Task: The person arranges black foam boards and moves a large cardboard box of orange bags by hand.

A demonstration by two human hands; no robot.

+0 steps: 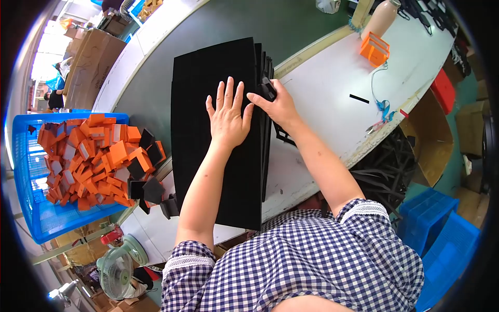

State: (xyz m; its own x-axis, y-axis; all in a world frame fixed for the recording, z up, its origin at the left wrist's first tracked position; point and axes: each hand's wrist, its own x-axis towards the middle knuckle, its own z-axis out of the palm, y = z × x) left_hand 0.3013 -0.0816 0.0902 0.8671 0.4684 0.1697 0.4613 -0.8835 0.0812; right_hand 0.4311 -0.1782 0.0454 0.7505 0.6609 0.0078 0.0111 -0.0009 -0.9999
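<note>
A stack of large black sheets [208, 171] lies across the dark green surface and the white table. My left hand [228, 122] is flat on the top sheet, its fingers spread. At the stack's right edge, my right hand [278, 106] has its thumb and fingers closed around a small black piece [269, 89]. Part of that piece is hidden by the fingers. Below the right wrist, a black frame-like piece [284, 136] sticks out from beside the stack.
At left, a blue crate [34, 208] holds many orange pieces [99, 161]; black pieces [153, 191] lie beside it. At right are an orange holder [374, 49], a bottle [382, 20], a black strip [359, 99], blue-handled snips [383, 106] and black straps [384, 166]. A fan [115, 273] stands lower left.
</note>
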